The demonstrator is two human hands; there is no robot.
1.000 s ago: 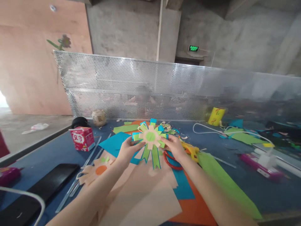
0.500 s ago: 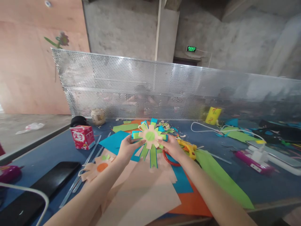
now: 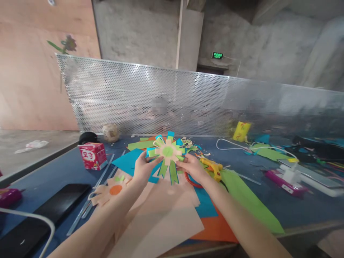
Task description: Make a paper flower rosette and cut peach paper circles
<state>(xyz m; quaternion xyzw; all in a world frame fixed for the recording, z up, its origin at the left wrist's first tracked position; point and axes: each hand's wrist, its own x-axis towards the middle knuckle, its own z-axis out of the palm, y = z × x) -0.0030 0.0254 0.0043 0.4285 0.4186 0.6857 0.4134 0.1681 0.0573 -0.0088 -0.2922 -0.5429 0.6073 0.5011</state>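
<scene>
A paper flower [image 3: 167,153] with beige, green and blue petals, a green centre and long green-and-blue strips hanging down is held up above the blue table [image 3: 53,172]. My left hand [image 3: 143,168] pinches its left edge. My right hand [image 3: 192,167] pinches its right edge. Both hands have their fingers closed on the petals. Under the hands lie beige sheets of paper [image 3: 163,222], an orange sheet [image 3: 215,229] and blue paper [image 3: 129,161].
A second beige flower with an orange centre [image 3: 113,190] lies at the left, next to clear glue sticks [image 3: 104,175]. A red box [image 3: 92,156], a black tablet [image 3: 48,211], red-handled scissors [image 3: 192,181], a yellow glue gun [image 3: 212,166], a long green sheet [image 3: 249,204] and a perforated metal screen [image 3: 188,100] surround them.
Both hands and the flower have shifted slightly left and up in the view. The grip on the flower is unchanged.
</scene>
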